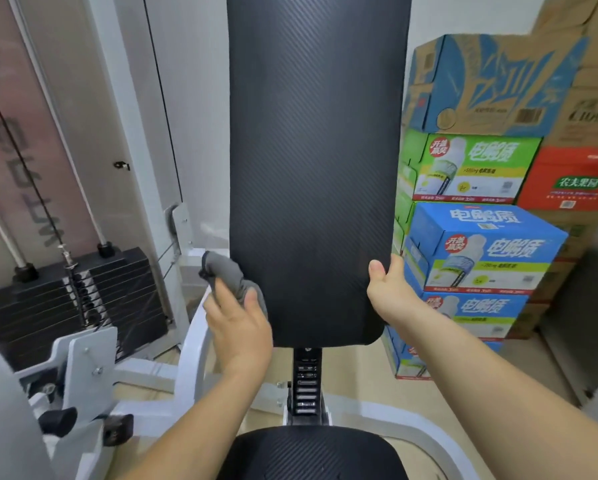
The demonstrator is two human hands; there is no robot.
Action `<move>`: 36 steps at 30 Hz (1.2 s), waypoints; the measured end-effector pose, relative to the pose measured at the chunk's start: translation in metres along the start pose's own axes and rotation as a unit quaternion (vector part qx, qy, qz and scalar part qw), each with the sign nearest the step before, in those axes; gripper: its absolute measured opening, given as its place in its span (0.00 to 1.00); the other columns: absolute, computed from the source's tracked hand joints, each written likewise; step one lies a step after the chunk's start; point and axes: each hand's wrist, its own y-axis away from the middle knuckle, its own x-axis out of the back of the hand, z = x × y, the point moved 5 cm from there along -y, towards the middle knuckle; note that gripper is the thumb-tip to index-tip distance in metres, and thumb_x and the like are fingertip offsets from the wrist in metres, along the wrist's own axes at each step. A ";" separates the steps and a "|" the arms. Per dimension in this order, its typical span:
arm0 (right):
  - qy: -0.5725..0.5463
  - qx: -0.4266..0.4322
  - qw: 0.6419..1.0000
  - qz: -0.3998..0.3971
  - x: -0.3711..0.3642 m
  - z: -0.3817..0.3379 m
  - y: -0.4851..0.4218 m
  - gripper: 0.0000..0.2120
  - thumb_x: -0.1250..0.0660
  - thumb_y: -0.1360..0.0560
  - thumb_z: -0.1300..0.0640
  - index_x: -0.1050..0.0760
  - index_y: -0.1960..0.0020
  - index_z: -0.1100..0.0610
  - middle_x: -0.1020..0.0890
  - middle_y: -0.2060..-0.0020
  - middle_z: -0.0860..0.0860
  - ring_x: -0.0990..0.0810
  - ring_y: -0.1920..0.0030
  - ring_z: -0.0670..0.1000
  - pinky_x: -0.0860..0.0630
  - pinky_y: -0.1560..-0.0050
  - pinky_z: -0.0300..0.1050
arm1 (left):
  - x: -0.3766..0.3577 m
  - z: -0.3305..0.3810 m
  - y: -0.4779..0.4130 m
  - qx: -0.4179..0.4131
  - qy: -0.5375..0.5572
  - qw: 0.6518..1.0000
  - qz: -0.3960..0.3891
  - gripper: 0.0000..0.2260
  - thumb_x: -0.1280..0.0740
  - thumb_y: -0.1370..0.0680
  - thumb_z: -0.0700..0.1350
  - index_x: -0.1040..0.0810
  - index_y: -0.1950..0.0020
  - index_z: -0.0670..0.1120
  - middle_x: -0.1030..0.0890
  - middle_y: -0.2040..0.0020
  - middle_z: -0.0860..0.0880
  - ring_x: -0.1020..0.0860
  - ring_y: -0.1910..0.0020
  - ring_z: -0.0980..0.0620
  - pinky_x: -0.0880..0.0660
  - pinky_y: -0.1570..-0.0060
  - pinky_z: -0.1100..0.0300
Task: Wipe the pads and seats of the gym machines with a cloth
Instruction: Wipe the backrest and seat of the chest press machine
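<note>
The left hand [238,323] presses a grey cloth [233,277] against the lower left edge of the tall black back pad [314,161], its fingers closed around the bunched fabric so that part of the cloth sticks out above the knuckles. The right hand [389,289] grips the pad's lower right edge, thumb on the front face and the other fingers wrapped behind it. The pad stands upright with a ribbed texture, mounted on a notched black adjustment post [306,386]. Below it, at the bottom of the view, lies the black seat [311,455]. A black weight stack [83,299] stands to the left behind the white frame [193,327]. Stacked drink cartons [477,209] fill the right side.
</note>
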 end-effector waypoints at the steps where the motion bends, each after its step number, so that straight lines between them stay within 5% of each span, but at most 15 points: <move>1: -0.002 -0.003 1.000 -0.003 0.002 -0.002 0.004 0.28 0.51 0.13 0.44 0.54 0.16 0.48 0.40 0.18 0.53 0.39 0.20 0.60 0.40 0.22 0.60 | 0.003 -0.008 0.004 0.013 0.006 1.000 -0.011 0.25 0.43 0.14 0.51 0.42 0.20 0.43 0.34 0.28 0.40 0.31 0.30 0.36 0.30 0.36 0.41; 4: -0.012 0.006 1.000 -0.019 0.014 -0.007 0.009 0.27 0.48 0.13 0.45 0.48 0.16 0.50 0.36 0.20 0.52 0.34 0.23 0.57 0.35 0.26 0.54 | 0.019 0.006 -0.013 -0.018 0.039 0.999 -0.010 0.18 0.43 0.14 0.48 0.34 0.25 0.43 0.30 0.29 0.42 0.30 0.30 0.39 0.31 0.34 0.43; 8: -0.055 -0.004 0.998 -0.024 0.035 -0.009 0.016 0.17 0.45 0.14 0.45 0.26 0.31 0.50 0.20 0.38 0.50 0.21 0.41 0.55 0.21 0.40 0.53 | 0.026 0.112 -0.045 -0.241 0.021 0.970 0.024 0.20 0.41 0.15 0.47 0.34 0.22 0.48 0.35 0.21 0.44 0.37 0.24 0.39 0.38 0.25 0.39; 11: -0.059 -0.008 0.998 -0.033 0.050 -0.010 0.014 0.12 0.44 0.15 0.47 0.24 0.39 0.48 0.18 0.42 0.51 0.19 0.41 0.55 0.20 0.38 0.59 | -0.011 0.215 -0.065 -0.481 -0.135 0.866 -0.016 0.22 0.46 0.15 0.53 0.32 0.22 0.52 0.34 0.19 0.47 0.39 0.21 0.37 0.41 0.25 0.34; 14: -0.072 -0.018 0.997 -0.035 0.065 -0.007 0.017 0.10 0.43 0.14 0.52 0.24 0.38 0.49 0.18 0.45 0.51 0.17 0.44 0.55 0.18 0.39 0.57 | -0.066 0.297 -0.077 -0.584 -0.311 0.748 -0.051 0.24 0.52 0.15 0.60 0.34 0.21 0.59 0.37 0.18 0.51 0.47 0.17 0.40 0.52 0.21 0.35; 18: -0.094 -0.022 0.995 -0.006 0.088 -0.001 0.023 0.09 0.42 0.14 0.55 0.22 0.42 0.51 0.15 0.47 0.57 0.15 0.44 0.60 0.19 0.43 0.58 | -0.097 0.347 -0.075 -0.593 -0.362 0.719 -0.026 0.20 0.48 0.16 0.58 0.24 0.30 0.57 0.27 0.24 0.52 0.48 0.17 0.41 0.56 0.22 0.33; 21: -0.115 -0.012 0.992 0.044 0.103 0.002 0.018 0.10 0.43 0.14 0.57 0.22 0.41 0.53 0.15 0.50 0.57 0.14 0.49 0.58 0.18 0.44 0.57 | -0.099 0.344 -0.057 -0.594 -0.395 0.701 -0.017 0.19 0.44 0.20 0.55 0.15 0.44 0.50 0.16 0.42 0.48 0.34 0.23 0.38 0.51 0.23 0.31; 24: -0.139 0.001 0.984 0.113 0.115 0.004 0.012 0.12 0.43 0.15 0.62 0.23 0.39 0.55 0.16 0.50 0.55 0.18 0.53 0.53 0.22 0.54 0.49 | -0.116 0.314 -0.013 -0.645 -0.420 0.636 -0.047 0.21 0.45 0.21 0.53 0.13 0.53 0.48 0.16 0.58 0.48 0.24 0.45 0.41 0.49 0.23 0.35; 29: -0.147 -0.015 0.980 0.133 0.116 0.029 0.016 0.13 0.39 0.20 0.63 0.22 0.42 0.50 0.17 0.45 0.53 0.19 0.46 0.56 0.22 0.44 0.56 | -0.141 0.212 0.070 -0.633 -0.490 0.567 -0.193 0.21 0.44 0.17 0.55 0.15 0.42 0.46 0.16 0.47 0.45 0.25 0.40 0.41 0.49 0.21 0.37; 32: -0.128 -0.028 0.984 0.122 0.106 0.038 0.024 0.13 0.40 0.21 0.63 0.21 0.42 0.50 0.17 0.44 0.52 0.19 0.41 0.56 0.23 0.39 0.58 | -0.140 0.148 0.097 -0.678 -0.409 0.565 -0.231 0.14 0.37 0.23 0.52 0.15 0.50 0.45 0.17 0.52 0.45 0.26 0.45 0.40 0.44 0.22 0.40; 36: -0.124 -0.021 0.985 0.117 0.089 0.034 0.027 0.13 0.40 0.19 0.63 0.22 0.39 0.53 0.18 0.42 0.54 0.20 0.41 0.56 0.23 0.40 0.54 | -0.115 0.148 0.071 -0.767 -0.339 0.527 -0.137 0.10 0.39 0.17 0.46 0.18 0.47 0.46 0.17 0.47 0.44 0.23 0.36 0.38 0.47 0.22 0.32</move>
